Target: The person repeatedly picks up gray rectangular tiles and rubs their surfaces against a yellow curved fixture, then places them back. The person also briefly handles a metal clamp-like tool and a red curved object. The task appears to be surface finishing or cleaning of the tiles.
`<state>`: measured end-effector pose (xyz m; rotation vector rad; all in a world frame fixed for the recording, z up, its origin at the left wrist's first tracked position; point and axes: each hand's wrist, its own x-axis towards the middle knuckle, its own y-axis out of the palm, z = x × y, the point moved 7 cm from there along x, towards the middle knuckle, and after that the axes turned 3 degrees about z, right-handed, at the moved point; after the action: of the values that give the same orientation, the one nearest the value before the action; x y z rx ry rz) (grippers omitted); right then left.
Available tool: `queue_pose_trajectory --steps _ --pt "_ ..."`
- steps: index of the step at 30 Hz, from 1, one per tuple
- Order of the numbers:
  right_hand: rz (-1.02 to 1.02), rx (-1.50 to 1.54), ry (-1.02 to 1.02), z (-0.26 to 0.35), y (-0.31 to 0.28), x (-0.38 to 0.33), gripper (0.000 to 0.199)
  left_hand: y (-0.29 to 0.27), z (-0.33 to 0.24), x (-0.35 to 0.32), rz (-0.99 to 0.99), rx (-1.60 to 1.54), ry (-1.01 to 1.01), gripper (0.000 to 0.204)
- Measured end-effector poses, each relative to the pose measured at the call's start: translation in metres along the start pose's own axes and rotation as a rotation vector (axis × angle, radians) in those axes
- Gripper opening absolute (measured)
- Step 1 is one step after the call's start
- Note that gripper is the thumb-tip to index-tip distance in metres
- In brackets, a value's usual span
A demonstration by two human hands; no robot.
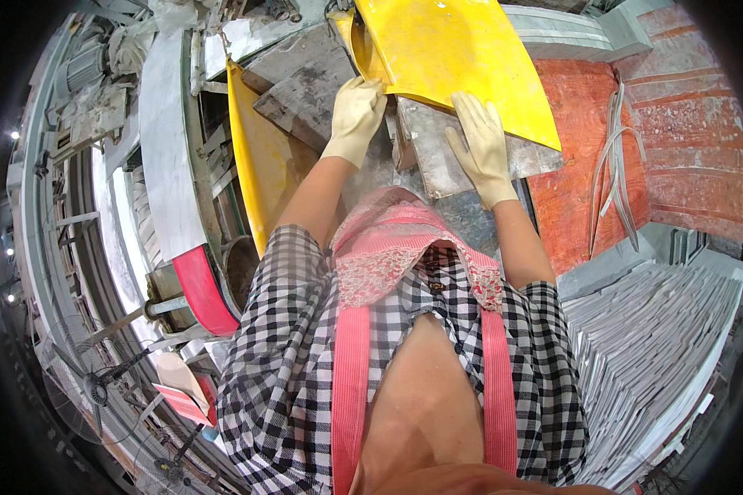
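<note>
A large, slightly curved yellow panel [462, 58] lies ahead of me, over a worn grey-white board [446, 153]. My left hand [357, 122], in a cream glove, has its fingers bent around the panel's near left corner. Flat against the near edge rests my right hand [483, 153], gloved the same way, its fingers stretched out and the thumb apart. What the left fingertips touch underneath is hidden.
A second yellow panel [260, 157] stands upright left of my left arm, beside machine framing. Orange-red sheeting [582, 165] with loose pale straps [611, 169] is on the right. Stacked thin grey-white sheets [652, 346] fill the lower right. A fan [97, 388] is lower left.
</note>
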<state>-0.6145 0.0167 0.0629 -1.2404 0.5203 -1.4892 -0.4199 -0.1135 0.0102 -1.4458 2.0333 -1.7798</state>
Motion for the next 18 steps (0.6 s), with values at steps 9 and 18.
queue_pose_trajectory --steps 9,18 --pt "0.073 0.060 -0.064 0.005 0.003 0.001 0.044 0.009 0.020 0.007 0.036 -0.106 0.038 0.015" --pt "0.147 0.023 -0.104 0.011 0.007 0.003 0.042 -0.013 0.011 0.012 0.165 0.076 -0.121 0.038"
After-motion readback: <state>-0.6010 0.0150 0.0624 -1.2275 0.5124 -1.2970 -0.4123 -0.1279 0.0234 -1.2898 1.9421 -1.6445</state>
